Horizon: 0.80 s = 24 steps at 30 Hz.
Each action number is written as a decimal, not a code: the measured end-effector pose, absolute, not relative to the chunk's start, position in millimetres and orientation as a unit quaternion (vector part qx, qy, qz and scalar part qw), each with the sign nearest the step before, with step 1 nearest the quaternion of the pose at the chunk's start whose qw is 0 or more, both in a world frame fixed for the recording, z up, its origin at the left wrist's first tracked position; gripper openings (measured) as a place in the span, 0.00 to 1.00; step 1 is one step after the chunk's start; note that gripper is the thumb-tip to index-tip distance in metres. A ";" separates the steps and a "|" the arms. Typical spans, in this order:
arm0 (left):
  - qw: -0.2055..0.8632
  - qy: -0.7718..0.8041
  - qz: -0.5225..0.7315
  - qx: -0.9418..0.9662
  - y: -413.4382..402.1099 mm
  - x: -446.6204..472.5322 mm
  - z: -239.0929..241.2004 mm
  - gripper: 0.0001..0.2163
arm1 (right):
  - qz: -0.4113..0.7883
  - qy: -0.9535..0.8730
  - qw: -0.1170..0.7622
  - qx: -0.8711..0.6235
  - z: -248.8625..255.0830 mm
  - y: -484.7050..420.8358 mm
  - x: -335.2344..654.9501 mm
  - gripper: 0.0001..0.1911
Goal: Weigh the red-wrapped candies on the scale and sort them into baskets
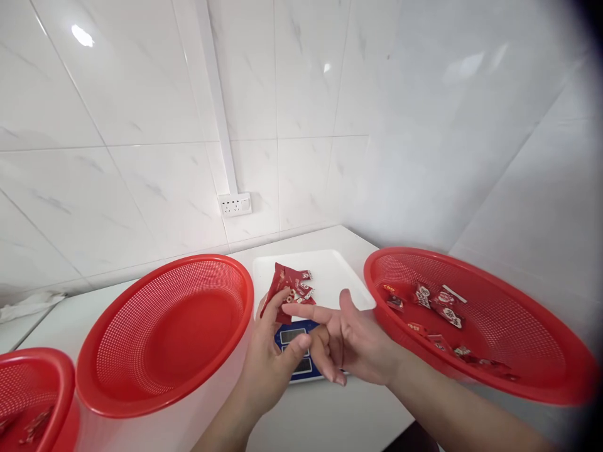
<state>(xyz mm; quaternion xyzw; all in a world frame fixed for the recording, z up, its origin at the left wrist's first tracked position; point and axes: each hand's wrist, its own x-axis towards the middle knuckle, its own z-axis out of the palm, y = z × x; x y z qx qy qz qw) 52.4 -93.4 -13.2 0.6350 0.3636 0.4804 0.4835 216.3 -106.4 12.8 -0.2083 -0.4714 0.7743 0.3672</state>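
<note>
Several small red candy packets (287,274) lie bunched on the white pan (336,276) of a digital scale. My left hand (271,355) is in front of them, its fingers reaching up against the packets and its thumb spread apart; whether the fingertips touch them is hard to make out. My right hand (355,342) comes in from the right with nothing visible in it. Its index finger stretches left toward my left fingers, the thumb is raised, and the other fingers bend loosely. Both hands partly cover the scale's blue display panel (293,337).
A red basket (475,263) at the right holds several small wrapped candies (445,298). Another red basket (202,320) stands left of the scale, its floor bare. At the lower left, a third red basket (44,358) is partly in view. A wall socket (235,204) is behind.
</note>
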 end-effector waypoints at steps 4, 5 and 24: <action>0.445 0.417 0.474 0.635 -96.0 54.2 -12.7 0.30 | 0.735 -0.537 0.340 -0.237 1.0 -109.4 215.0 0.42; 0.442 0.424 0.473 0.633 -95.0 54.0 -11.6 0.29 | 0.723 -0.550 0.337 -0.247 -0.8 -110.0 216.5 0.41; 0.507 0.360 0.388 0.680 -84.7 57.2 -13.8 0.10 | 0.461 -0.639 0.391 -0.476 5.4 -88.6 250.9 0.10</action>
